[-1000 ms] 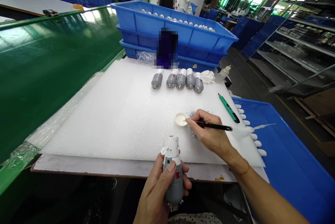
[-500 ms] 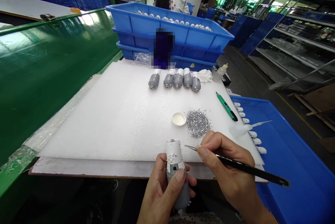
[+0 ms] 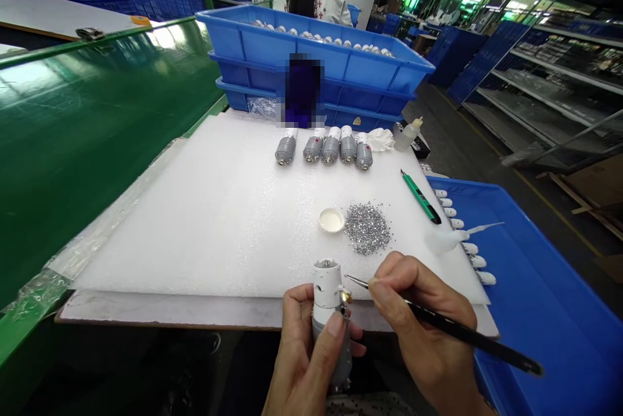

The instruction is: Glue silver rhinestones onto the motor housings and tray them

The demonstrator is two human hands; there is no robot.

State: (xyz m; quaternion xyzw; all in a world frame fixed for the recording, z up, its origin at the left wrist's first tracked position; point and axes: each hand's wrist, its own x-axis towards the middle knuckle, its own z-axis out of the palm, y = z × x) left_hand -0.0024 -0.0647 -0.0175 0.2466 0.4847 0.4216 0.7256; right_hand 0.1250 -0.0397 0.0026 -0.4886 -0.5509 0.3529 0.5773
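Note:
My left hand (image 3: 311, 357) is wrapped round a white-and-grey spacecraft model (image 3: 327, 286), holding it upright with the white end on top. A small gold-coloured part juts from its right side. Between the fingertips of my right hand (image 3: 423, 325) is a thin black-handled brush (image 3: 467, 333). Its fine metal-ended tip points left, close beside the model's white section; whether it touches cannot be told. Beyond the hands, a heap of tiny silvery pieces (image 3: 367, 228) lies next to a small white dish (image 3: 331, 220) on the white foam sheet (image 3: 195, 221).
Several similar models (image 3: 331, 146) lie across the back. A green utility knife (image 3: 421, 196) and a translucent dropper bottle (image 3: 442, 241) lie at the right. Stacked blue crates (image 3: 321, 72) stand behind, and a blue bin (image 3: 545, 286) at the right holds more models. A person sits beyond.
My left hand has turned the model, bringing a gold-coloured part into view on its right side. My right hand and the brush have dropped slightly.

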